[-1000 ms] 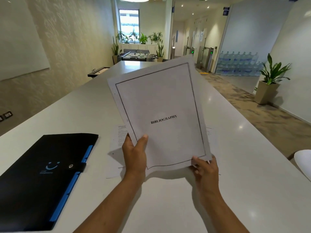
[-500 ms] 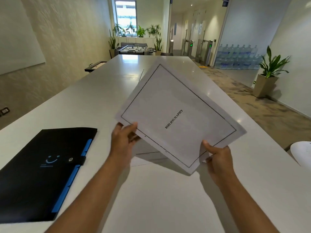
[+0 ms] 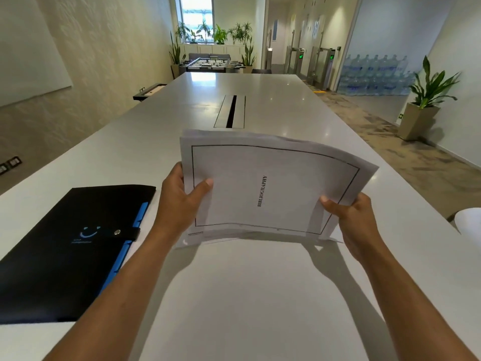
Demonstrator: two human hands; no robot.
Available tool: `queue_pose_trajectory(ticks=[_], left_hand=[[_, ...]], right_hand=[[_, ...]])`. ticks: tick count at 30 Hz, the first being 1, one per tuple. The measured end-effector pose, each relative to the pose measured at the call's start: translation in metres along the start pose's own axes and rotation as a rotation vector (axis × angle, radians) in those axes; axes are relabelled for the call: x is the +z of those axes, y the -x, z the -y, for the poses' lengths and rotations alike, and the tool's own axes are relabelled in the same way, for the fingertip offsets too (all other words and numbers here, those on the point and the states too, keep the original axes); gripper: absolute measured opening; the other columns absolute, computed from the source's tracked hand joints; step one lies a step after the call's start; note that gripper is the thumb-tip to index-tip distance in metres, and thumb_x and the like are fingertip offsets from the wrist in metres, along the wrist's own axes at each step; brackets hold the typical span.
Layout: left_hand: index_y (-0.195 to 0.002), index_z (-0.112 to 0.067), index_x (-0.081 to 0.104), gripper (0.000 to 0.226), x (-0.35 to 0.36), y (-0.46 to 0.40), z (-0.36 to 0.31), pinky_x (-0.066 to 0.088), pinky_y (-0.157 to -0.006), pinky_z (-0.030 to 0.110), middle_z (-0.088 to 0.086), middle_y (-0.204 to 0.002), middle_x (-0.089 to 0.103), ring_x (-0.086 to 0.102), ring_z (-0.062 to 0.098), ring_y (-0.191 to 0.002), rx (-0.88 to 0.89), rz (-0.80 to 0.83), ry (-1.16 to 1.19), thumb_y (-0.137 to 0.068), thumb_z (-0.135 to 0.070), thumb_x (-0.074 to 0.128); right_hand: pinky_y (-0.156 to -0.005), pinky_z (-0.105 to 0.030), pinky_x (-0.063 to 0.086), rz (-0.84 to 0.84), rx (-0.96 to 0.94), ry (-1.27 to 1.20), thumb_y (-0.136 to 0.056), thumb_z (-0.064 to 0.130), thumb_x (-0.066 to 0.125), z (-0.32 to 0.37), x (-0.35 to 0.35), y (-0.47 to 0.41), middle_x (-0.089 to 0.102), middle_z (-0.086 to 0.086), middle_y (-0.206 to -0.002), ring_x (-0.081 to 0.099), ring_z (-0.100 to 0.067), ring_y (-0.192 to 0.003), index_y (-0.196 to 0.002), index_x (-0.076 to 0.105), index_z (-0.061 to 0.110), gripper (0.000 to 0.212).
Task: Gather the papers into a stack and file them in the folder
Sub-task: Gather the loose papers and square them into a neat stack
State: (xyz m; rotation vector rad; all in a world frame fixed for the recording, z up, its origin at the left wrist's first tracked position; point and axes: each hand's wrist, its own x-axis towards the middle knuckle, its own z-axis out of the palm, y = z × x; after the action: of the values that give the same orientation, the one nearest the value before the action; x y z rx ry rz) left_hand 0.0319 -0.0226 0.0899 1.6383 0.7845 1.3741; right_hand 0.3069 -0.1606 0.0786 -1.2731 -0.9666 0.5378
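Note:
I hold a stack of white papers (image 3: 273,186) in both hands, turned sideways, long edge down near the table; the top sheet has a black border and the word BIBLIOGRAPHY. My left hand (image 3: 182,196) grips the stack's left edge, thumb on top. My right hand (image 3: 356,217) grips its lower right corner. Edges of lower sheets show under the stack's bottom edge. The black folder (image 3: 65,248) with blue tabs and a snap strap lies shut on the table to the left, apart from the papers.
The long white table (image 3: 247,295) stretches ahead, with a metal cable slot (image 3: 230,112) in its middle beyond the papers. A white chair edge (image 3: 468,222) shows at the right. A potted plant (image 3: 421,110) stands on the floor at far right.
The stack turned from upright to sideways and came down toward the table. My hands shifted to its left edge and right corner. The loose sheets seen on the table earlier are now under the stack.

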Motion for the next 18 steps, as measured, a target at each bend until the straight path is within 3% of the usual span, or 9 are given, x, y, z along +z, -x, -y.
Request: queue_pose_trajectory(ticks=[3, 6, 9, 12, 18], left_hand=[[-0.105, -0.037, 0.057, 0.031, 0.002, 0.016, 0.009, 0.053, -0.076, 0.016, -0.011, -0.104, 0.068, 0.066, 0.006, -0.095, 0.007, -0.051, -0.005, -0.08, -0.023, 0.069], [-0.107, -0.034, 0.055, 0.035, 0.006, 0.039, 0.03, 0.052, -0.074, 0.013, -0.01, -0.105, 0.065, 0.065, -0.002, -0.093, -0.058, -0.076, -0.027, -0.085, -0.011, 0.068], [-0.115, -0.029, 0.052, 0.038, 0.008, 0.052, 0.037, 0.05, -0.077, 0.009, -0.011, -0.11, 0.062, 0.061, -0.009, -0.095, -0.097, -0.092, -0.056, -0.088, -0.005, 0.063], [-0.112, -0.036, 0.051, 0.039, 0.007, 0.048, 0.031, 0.05, -0.081, 0.01, -0.016, -0.109, 0.061, 0.06, -0.008, -0.099, -0.061, -0.111, -0.058, -0.09, -0.005, 0.061], [-0.134, -0.015, 0.045, 0.046, 0.012, 0.06, 0.043, 0.046, -0.101, 0.036, 0.001, -0.127, 0.06, 0.057, 0.015, -0.117, -0.179, -0.071, -0.056, -0.091, -0.008, 0.06]], right_hand=[[-0.071, -0.023, 0.056, -0.009, -0.022, 0.01, -0.085, 0.007, 0.066, -0.007, 0.0, 0.009, 0.075, 0.013, -0.095, 0.071, -0.01, -0.088, -0.091, 0.074, 0.036, 0.03], [-0.063, -0.017, 0.054, -0.006, 0.026, 0.06, -0.086, 0.009, 0.068, -0.026, 0.002, 0.026, 0.076, 0.011, -0.088, 0.072, -0.011, -0.083, -0.089, 0.073, 0.025, 0.017], [-0.062, -0.013, 0.052, 0.007, 0.046, 0.083, -0.087, 0.012, 0.067, -0.034, 0.006, 0.035, 0.076, 0.011, -0.088, 0.072, -0.009, -0.082, -0.089, 0.072, 0.025, 0.015], [-0.063, -0.012, 0.052, -0.017, 0.018, 0.077, -0.087, 0.014, 0.068, -0.029, 0.008, 0.034, 0.076, 0.011, -0.088, 0.071, -0.006, -0.08, -0.086, 0.074, 0.03, 0.018], [-0.064, -0.016, 0.053, -0.03, 0.093, 0.116, -0.087, 0.011, 0.068, -0.043, 0.011, 0.042, 0.076, 0.013, -0.086, 0.071, -0.007, -0.083, -0.093, 0.07, 0.027, 0.017]])
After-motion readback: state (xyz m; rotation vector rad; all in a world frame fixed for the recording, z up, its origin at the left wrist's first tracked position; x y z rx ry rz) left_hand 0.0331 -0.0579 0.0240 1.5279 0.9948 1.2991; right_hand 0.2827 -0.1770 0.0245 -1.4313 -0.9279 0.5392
